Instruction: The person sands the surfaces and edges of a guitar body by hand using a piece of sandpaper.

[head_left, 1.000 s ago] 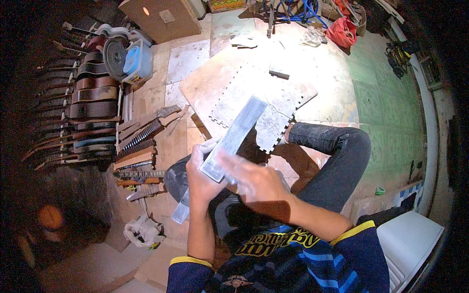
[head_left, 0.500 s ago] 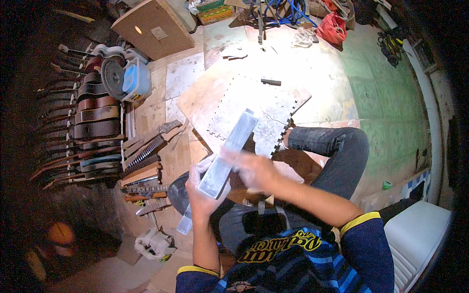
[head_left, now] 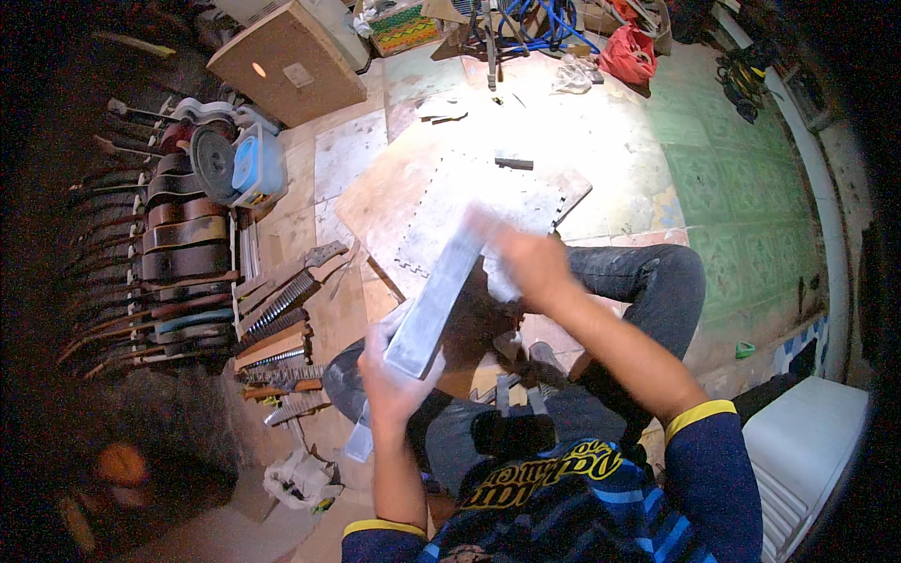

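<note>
I hold a long flat grey bar (head_left: 434, 302) slanted over my lap. My left hand (head_left: 394, 380) grips its near end from below. My right hand (head_left: 528, 263) is pressed on its far end, blurred by motion, with a pale scrap under the fingers that I cannot make out. Beneath the bar lies a grey foam puzzle mat (head_left: 488, 202) on a wooden board (head_left: 375, 202). My bent leg in dark jeans (head_left: 657, 281) lies to the right.
A row of guitar bodies (head_left: 178, 244) lines the left wall, with several loose fretted necks (head_left: 282, 314) beside them. A blue container (head_left: 258, 164), a wooden box (head_left: 286, 61), a red bag (head_left: 631, 52) and a white cushion (head_left: 807, 450) stand around me.
My right hand has slid from the middle of the bar up to its far end. The left hand keeps its grip on the near end.
</note>
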A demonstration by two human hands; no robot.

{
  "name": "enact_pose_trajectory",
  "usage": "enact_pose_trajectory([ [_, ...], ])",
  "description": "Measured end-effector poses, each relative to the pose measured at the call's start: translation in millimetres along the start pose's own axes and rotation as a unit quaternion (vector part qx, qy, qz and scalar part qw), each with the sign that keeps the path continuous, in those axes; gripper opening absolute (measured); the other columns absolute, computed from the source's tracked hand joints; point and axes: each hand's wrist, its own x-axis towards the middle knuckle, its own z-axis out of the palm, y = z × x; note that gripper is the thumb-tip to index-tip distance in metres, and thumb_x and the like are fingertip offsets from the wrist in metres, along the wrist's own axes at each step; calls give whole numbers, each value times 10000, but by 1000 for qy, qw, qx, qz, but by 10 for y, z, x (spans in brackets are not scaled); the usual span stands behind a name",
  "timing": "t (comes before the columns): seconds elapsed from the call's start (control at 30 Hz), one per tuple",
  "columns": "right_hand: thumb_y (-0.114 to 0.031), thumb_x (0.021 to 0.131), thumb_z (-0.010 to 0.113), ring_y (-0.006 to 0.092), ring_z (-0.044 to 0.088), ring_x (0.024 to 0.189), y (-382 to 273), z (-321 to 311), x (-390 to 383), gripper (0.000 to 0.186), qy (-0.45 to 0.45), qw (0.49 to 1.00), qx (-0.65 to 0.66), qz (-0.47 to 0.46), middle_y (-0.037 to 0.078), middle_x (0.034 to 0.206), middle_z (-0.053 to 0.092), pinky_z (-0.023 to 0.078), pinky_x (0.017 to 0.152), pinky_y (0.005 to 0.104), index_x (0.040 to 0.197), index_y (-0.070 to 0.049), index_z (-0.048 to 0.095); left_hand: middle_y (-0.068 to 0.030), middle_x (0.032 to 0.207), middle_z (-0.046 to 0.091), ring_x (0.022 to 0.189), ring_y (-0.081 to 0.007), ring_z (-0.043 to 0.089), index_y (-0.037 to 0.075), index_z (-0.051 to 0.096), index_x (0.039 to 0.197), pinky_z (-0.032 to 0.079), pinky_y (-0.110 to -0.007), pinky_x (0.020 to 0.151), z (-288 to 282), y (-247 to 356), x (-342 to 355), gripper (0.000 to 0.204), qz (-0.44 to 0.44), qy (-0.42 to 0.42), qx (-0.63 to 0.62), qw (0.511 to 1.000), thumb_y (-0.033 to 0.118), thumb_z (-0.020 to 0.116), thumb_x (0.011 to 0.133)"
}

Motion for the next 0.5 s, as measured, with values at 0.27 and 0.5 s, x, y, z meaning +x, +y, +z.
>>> enact_pose_trajectory([
  [0.27, 39, 815, 499, 288, 690, 1085, -763, 63, -572, 652, 93, 896, 363, -238, 107, 1382, 609, 567, 949, 369, 1428, -177, 552, -169, 1002, 713, 935, -240, 710, -14, 588, 1071, 544, -365, 841, -1, -43, -38, 575, -50, -38, -27, 998, 189, 876, 617],
  [0.5, 60, 810, 512, 246, 735, 917, -47, -2, -188, 635, 135, 985, 102, -39, 119, 1323, 646, 586, 765, 313, 1402, -164, 571, -219, 1070, 717, 979, -341, 723, -6, 589, 1078, 569, -388, 836, 1, 37, -87, 523, -7, -46, -16, 999, 165, 863, 667],
])
